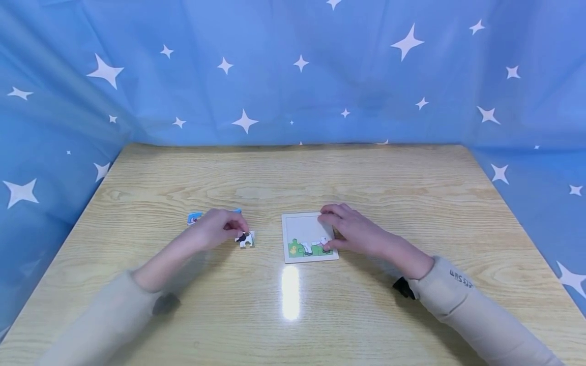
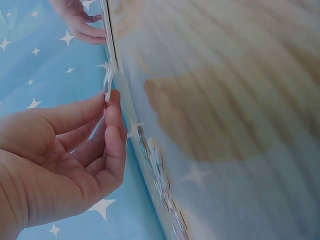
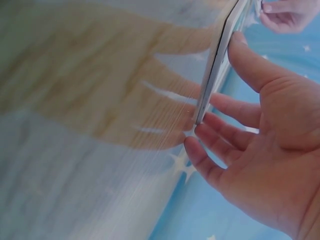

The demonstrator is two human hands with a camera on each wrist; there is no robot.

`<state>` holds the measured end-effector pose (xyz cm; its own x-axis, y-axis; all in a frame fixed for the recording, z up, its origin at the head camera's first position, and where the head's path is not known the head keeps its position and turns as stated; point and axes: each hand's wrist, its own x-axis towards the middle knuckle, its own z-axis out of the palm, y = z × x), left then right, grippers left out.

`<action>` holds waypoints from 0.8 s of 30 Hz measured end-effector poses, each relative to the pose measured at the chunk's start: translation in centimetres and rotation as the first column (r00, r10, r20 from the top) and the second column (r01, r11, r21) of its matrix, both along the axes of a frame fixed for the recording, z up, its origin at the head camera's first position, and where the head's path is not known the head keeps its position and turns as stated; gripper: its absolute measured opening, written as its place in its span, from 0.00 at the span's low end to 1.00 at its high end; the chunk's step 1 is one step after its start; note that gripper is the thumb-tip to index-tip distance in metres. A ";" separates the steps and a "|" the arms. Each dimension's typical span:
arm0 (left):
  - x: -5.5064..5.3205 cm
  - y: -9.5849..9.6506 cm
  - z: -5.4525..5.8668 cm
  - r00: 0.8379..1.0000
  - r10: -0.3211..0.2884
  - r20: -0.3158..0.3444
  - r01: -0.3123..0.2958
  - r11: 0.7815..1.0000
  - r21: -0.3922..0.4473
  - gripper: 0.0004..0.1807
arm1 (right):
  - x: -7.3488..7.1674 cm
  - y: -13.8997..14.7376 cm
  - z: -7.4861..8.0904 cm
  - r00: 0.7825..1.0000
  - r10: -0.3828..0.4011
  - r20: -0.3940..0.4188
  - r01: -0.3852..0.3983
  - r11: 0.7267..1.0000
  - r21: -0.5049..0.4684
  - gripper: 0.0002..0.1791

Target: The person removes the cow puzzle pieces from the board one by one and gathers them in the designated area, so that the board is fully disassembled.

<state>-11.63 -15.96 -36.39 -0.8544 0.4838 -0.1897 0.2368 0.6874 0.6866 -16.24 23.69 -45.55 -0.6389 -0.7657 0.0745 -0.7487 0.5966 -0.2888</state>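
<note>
Between thumb and fingertips, my left hand (image 1: 218, 227) pinches a jigsaw puzzle piece (image 1: 247, 239) with black-and-white printing. The left wrist view shows the piece (image 2: 107, 80) edge-on, raised off the table. My right hand (image 1: 354, 230) rests at the right side of a square puzzle tray (image 1: 287, 257), thumb over its lower right part and fingers along the edge. Those fingers are fairly straight in the right wrist view, touching the tray's side (image 3: 212, 70). Fitted pieces (image 1: 309, 249) line the tray's bottom row, showing a duck, grass and white legs. Its upper part is bare.
More loose puzzle pieces lie on the wooden table (image 1: 389, 173) by my left hand. One blue piece (image 1: 194, 217) shows left of it, others partly hidden behind. A blue curtain (image 1: 274, 76) with white stars hangs behind the table and at both sides.
</note>
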 end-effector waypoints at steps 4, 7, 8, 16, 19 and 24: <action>-0.2 -0.6 0.2 1.000 0.010 0.022 -0.009 1.000 -0.012 0.06 | 0.0 0.0 0.0 1.000 -0.003 0.007 0.003 1.000 -0.005 0.39; -0.4 -1.1 0.4 0.999 0.013 0.032 -0.012 0.999 -0.031 0.05 | 0.0 0.0 0.0 1.000 -0.008 0.012 0.008 1.000 0.000 0.39; -0.4 -1.2 0.4 0.999 0.012 0.031 -0.010 0.999 -0.038 0.05 | 0.0 0.0 0.0 1.000 -0.009 0.013 0.009 1.000 0.002 0.39; -1.1 -2.0 0.5 0.998 -0.006 0.056 0.010 0.997 -0.072 0.06 | 0.0 0.0 0.0 1.000 -0.010 0.017 0.011 1.000 -0.011 0.38; -1.1 -2.1 0.5 0.997 -0.006 0.073 0.012 0.997 -0.078 0.06 | 0.1 0.0 0.0 1.000 -0.009 0.011 0.009 1.000 -0.011 0.38; -1.2 -2.2 0.5 0.996 0.005 0.090 0.002 0.997 -0.077 0.06 | 0.0 0.1 0.0 1.000 -0.003 0.001 0.003 1.000 -0.007 0.38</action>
